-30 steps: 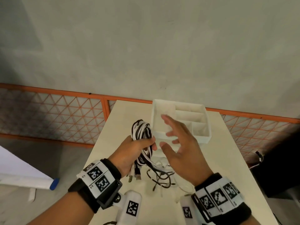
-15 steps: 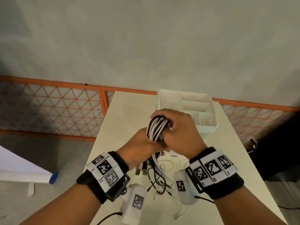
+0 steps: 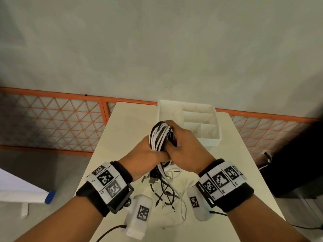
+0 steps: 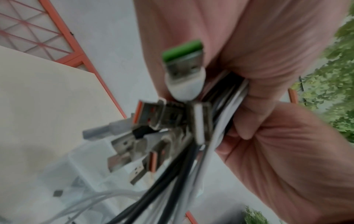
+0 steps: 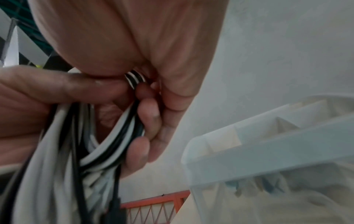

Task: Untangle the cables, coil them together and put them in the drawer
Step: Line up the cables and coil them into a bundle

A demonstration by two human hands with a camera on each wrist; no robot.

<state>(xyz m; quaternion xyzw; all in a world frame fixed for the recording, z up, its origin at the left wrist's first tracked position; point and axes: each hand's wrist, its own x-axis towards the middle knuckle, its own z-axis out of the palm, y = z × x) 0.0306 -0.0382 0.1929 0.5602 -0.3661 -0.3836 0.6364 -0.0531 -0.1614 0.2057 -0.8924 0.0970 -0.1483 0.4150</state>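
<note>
Head view: my left hand (image 3: 145,154) grips the bundle of cables (image 3: 160,137) low down; my right hand (image 3: 183,149), spread and free a second ago, has wrapped round its top loop.
Meaning: I judge the coiling is nearly done, with loose ends (image 3: 167,194) left trailing on the table (image 3: 125,123).
Drawer: the white drawer (image 3: 209,142) sits just behind my hands, nothing in it that I can see.
Left wrist only: the USB plugs (image 4: 153,115), one green-tipped (image 4: 182,50), hang bunched under my fist.
Right wrist only: my fingers (image 5: 147,115) curl round black and white strands (image 5: 118,136).
</note>
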